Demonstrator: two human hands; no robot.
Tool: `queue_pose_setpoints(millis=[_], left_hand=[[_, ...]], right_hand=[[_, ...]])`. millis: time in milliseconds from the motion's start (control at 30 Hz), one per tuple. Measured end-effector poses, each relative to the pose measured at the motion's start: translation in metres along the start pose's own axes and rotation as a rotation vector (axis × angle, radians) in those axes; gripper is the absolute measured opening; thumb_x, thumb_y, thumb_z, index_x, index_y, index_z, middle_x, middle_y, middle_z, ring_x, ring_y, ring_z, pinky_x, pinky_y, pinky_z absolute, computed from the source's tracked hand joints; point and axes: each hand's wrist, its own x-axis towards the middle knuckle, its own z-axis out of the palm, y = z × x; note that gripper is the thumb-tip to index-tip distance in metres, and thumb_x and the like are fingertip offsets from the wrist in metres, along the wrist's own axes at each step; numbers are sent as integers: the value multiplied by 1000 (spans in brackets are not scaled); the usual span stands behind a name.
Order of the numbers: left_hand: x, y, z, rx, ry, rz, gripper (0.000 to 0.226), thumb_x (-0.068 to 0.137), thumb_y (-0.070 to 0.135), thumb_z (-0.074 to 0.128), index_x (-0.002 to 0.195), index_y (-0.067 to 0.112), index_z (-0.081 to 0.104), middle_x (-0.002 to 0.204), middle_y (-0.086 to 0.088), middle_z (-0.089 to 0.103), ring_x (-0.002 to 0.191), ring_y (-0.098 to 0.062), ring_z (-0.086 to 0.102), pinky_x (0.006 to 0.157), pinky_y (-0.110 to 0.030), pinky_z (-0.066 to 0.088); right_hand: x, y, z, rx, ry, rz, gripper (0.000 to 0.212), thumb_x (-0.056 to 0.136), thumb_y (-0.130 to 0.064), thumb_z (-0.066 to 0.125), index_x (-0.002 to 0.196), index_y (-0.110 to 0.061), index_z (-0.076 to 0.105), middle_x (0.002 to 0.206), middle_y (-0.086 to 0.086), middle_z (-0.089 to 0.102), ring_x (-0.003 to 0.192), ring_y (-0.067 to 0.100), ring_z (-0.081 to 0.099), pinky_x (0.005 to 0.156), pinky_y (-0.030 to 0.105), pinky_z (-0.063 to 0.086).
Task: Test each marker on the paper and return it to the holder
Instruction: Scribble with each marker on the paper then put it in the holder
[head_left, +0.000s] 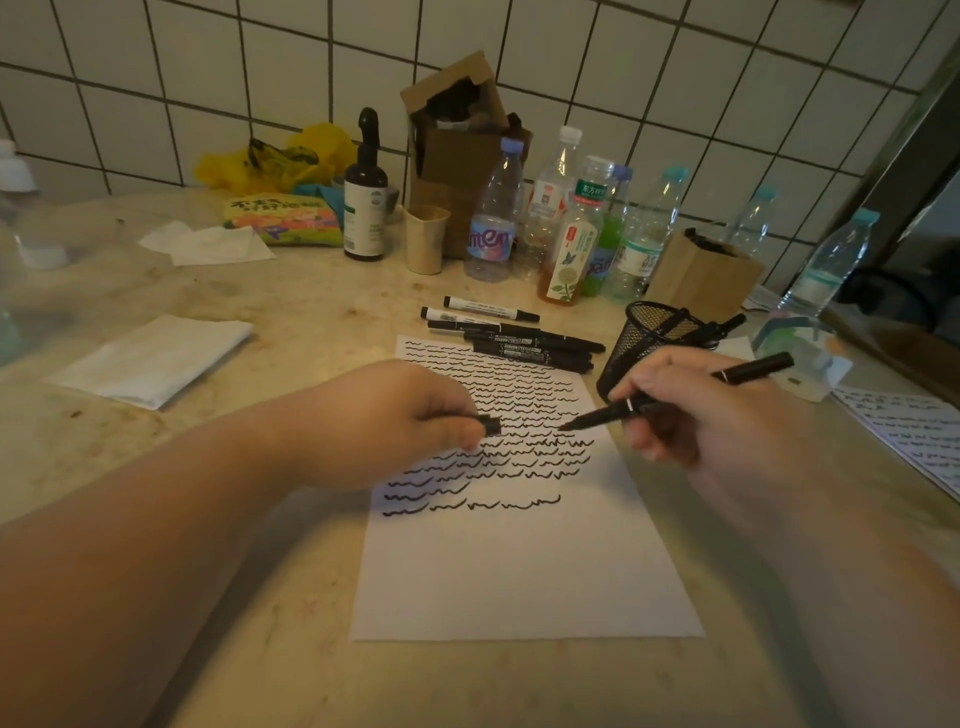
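Observation:
A white sheet of paper (524, 571) lies on the counter, its upper half covered in rows of black wavy lines. My right hand (696, 410) grips an uncapped black marker (748, 371), tip pointing left just above the squiggles. My left hand (410, 415) pinches the marker's black cap (492, 425) over the paper. Several markers (514, 338) lie in a loose pile beyond the sheet's top edge. The black mesh holder (649, 332) stands tilted behind my right hand, with at least one marker in it.
Several plastic bottles (493, 218), a brown dropper bottle (365, 197), a paper cup (426, 239) and cardboard boxes (701, 273) crowd the back of the counter by the tiled wall. Tissues (150, 358) lie at left. Another scribbled sheet (914, 436) lies at far right.

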Motion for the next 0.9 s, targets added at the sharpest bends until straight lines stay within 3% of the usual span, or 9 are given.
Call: queue_pose_setpoints(millis=[133,300,500,700,900], left_hand=[[4,-1,9,146,62,0,18,95,50,51,97,38,64,73,10,63,67,-5,57,60,-26,46],[3,-8,11,217,52,-1,27,93,54,50,108,38,66,85,17,66,77,0,58,71,-27,52],[4,-10,11,251,94,-1,29,92,55,51,107,37,68,80,19,64,73,1,56,58,-18,38],[6,-12,12,267,84,-6,29,92,55,51,105,36,68,82,18,64,74,2,56,60,-16,39],[6,-13,12,267,79,-12,31,91,57,50,104,35,68,85,14,67,76,-1,58,67,-24,49]], right_hand=[[-10,30,6,-35,143,103,32,97,-18,61,69,-21,75,55,2,62,53,17,53,50,27,41],[-21,39,2,-50,73,138,31,93,-11,59,66,-15,72,55,5,56,55,21,49,49,28,38],[-20,39,4,-140,95,151,30,92,-12,59,66,-15,72,52,4,57,52,17,50,50,28,39],[-18,42,7,-152,75,147,29,92,-13,59,66,-15,71,52,7,59,50,17,50,48,26,40],[-20,41,7,-218,90,134,30,93,-13,59,66,-14,71,51,6,60,48,15,51,47,25,41]])
